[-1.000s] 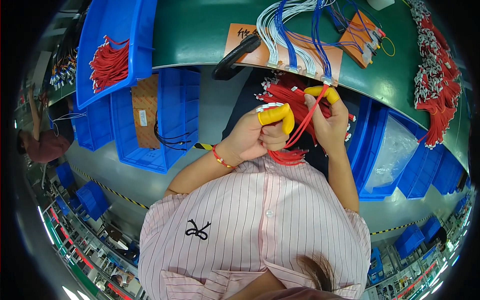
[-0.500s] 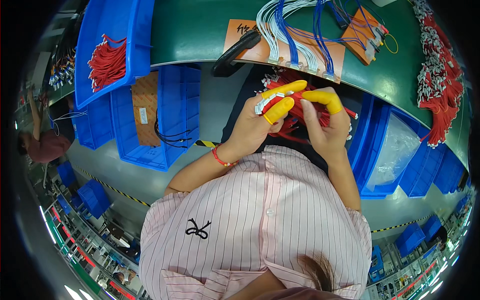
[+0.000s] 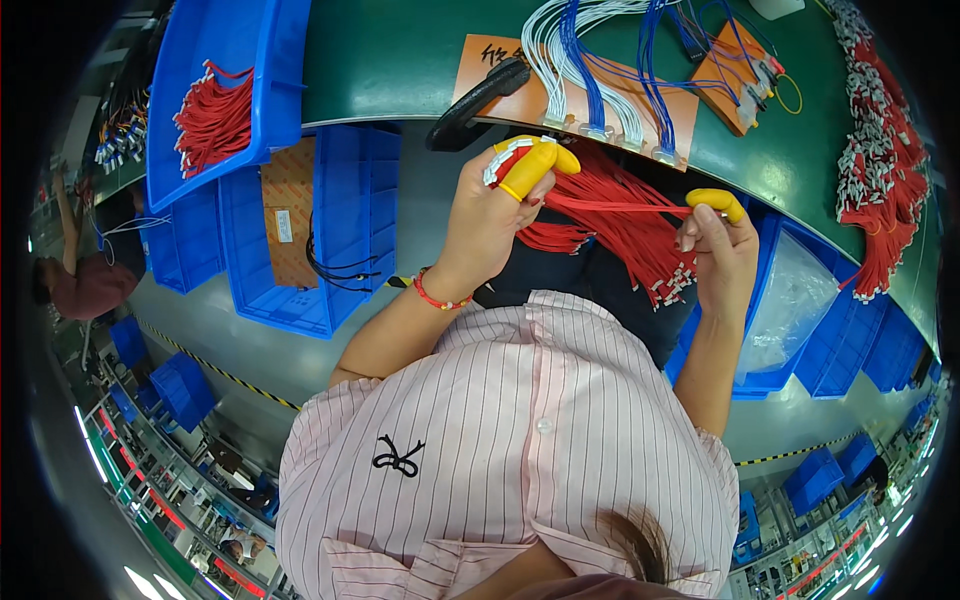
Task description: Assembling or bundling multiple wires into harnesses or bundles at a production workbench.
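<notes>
My left hand [image 3: 492, 212], in yellow finger cots, is closed on several red cables whose white connectors stick out above the fingers. My right hand [image 3: 722, 250] is off to the right, with a yellow cot on its index finger. Its thumb and index finger pinch the other end of a red cable [image 3: 640, 207], drawn straight between both hands. Beneath them, a large bundle of red cables [image 3: 645, 245] with white connector ends lies across my lap. The pinched cable end is hidden by the fingers.
Ahead is a green table [image 3: 390, 70] with an orange board [image 3: 640, 105] carrying white and blue wires, and a black curved handle [image 3: 480, 103]. A blue bin [image 3: 275, 80] of red cables stands left; another cable pile [image 3: 880, 170] hangs over the right edge. Blue crates [image 3: 355, 230] flank me.
My right hand has moved right, away from my left, pulling a red cable straight. My left hand has shifted slightly left and up. More of the lap bundle shows.
</notes>
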Tool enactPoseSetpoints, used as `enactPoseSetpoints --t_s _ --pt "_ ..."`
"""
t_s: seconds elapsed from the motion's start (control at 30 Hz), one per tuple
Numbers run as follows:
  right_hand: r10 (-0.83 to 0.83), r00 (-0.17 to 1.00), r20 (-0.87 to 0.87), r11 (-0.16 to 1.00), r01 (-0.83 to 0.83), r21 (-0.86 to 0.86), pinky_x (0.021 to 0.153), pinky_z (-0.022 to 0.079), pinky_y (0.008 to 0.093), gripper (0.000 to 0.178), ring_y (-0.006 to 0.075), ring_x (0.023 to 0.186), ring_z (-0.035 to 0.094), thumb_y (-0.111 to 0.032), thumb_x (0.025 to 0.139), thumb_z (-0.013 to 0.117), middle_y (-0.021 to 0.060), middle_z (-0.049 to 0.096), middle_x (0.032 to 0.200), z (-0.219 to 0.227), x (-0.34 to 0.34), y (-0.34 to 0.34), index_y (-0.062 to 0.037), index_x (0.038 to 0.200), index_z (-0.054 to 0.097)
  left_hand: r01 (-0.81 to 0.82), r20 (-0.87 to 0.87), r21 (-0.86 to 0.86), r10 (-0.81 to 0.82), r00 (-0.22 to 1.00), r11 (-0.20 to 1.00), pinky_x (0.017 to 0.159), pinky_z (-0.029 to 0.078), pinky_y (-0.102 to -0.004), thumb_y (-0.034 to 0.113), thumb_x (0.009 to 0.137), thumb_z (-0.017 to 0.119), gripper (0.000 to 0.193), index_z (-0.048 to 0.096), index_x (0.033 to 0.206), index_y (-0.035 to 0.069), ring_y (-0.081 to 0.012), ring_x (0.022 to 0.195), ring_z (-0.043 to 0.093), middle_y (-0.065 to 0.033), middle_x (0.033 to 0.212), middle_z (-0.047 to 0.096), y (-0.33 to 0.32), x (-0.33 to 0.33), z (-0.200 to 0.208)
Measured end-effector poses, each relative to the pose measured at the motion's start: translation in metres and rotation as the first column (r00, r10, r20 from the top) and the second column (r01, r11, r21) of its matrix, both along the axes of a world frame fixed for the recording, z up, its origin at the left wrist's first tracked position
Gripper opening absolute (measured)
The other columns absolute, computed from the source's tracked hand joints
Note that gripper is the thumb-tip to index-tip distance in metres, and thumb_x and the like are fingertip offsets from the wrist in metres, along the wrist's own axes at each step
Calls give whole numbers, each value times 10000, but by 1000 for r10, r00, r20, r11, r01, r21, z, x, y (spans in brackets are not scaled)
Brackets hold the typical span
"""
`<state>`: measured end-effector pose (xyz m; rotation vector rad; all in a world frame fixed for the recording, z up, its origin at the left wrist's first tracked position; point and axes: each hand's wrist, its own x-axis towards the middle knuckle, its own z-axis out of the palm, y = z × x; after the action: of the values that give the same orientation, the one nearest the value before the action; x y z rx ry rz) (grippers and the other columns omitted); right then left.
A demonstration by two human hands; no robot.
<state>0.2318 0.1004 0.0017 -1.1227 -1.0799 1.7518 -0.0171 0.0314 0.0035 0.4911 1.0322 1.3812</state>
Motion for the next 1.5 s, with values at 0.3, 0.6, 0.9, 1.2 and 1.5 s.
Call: enactPoseSetpoints --t_s 0.3,0.6,0.9,1.2,1.5 --pt "162 941 -296 987 -149 65 770 493 290 182 157 785 594 -28 875 618 109 599 989 -8 -22 -10 54 1033 654 -109 -63 -54 105 992 993 456 288 -163 84 915 582 150 637 999 -27 5 545 421 15 707 561 9 3 -7" --pt "168 949 -267 986 -162 47 716 518 283 186 181 759 621 -35 909 587 157 640 1011 -5 -31 -15 29 1070 655 -215 -172 45 220 960 976 434 226 -169 110 962 538 180 623 1008 -42 2 496 324 4 672 530 10 15 -8" --pt "155 980 -124 988 -153 25 652 513 258 203 147 662 617 -73 950 550 138 669 888 0 -43 -17 50 1084 640 -245 -38 23 246 969 969 442 230 -178 140 954 551 204 629 977 -47 4 504 350 5 690 551 15 20 2" --pt "-23 1000 5 999 23 45 592 456 221 275 104 580 552 -178 962 561 99 659 778 6 -54 -8 71 1019 660 17 28 21 -17 999 1000 419 215 -193 145 974 475 270 621 1058 -67 -15 455 311 -21 753 598 13 -10 2" --pt "-77 997 -21 997 77 -5 579 438 207 283 95 565 535 -192 953 579 108 665 765 9 -60 -7 76 996 659 47 131 23 -49 990 999 432 228 -201 140 986 434 294 606 1083 -77 -26 462 304 -29 791 612 5 -11 -5"
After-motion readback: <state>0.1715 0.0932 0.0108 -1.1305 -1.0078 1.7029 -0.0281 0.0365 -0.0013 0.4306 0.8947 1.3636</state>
